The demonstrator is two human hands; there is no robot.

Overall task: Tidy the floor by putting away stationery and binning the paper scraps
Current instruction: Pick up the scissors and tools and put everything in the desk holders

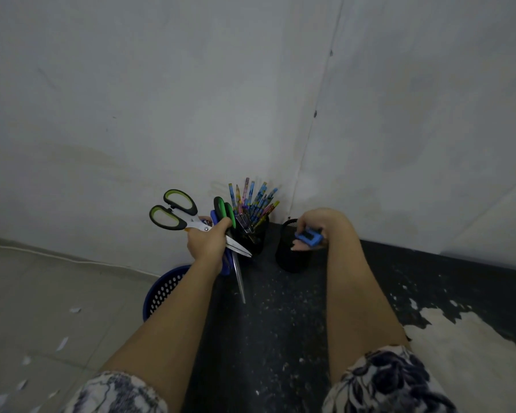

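My left hand (206, 242) grips a bunch of scissors (176, 214): one pair with green-and-black handles points up left, another green-handled pair and a blue-handled one stick up beside it, blades pointing down. My right hand (316, 229) holds a small blue stapler (308, 237) right over the mouth of an empty black mesh cup (291, 260). A second black mesh cup (256, 242), full of patterned pencils (258, 201) and a metal stapler, stands between my hands. White paper scraps (62, 343) lie on the tiled floor at lower left.
Both cups stand on a dark speckled ledge (274, 323) in the corner of two white walls. A blue perforated bin (161, 290) sits on the floor beside the ledge, under my left forearm. The ledge's dark coating is flaked off at the right.
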